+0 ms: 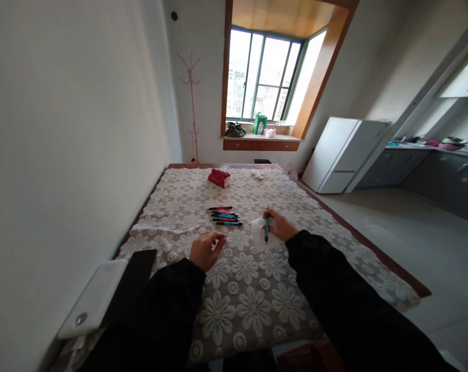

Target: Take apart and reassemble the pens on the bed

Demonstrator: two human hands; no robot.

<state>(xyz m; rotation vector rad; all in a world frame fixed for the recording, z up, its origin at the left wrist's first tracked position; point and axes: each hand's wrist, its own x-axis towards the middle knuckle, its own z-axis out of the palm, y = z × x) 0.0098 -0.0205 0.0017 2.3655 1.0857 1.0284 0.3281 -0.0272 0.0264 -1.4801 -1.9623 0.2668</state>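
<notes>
Your right hand grips a teal-and-black pen between thumb and fingers, the barrel pointing back toward you. The pen is at the left side of that hand, over a small white sheet on the surface. Your left hand is nearer you, well apart from the pen, its fingers loosely curled; you cannot tell whether thumb and fingertip meet. Just beyond it, a group of pens in red, teal and black lies roughly side by side, left of the sheet. Under everything spreads a floral lace cloth. Farther out sits a red packet, with a small white item to its right. By your left sleeve are a dark flat object and a white device.
</notes>
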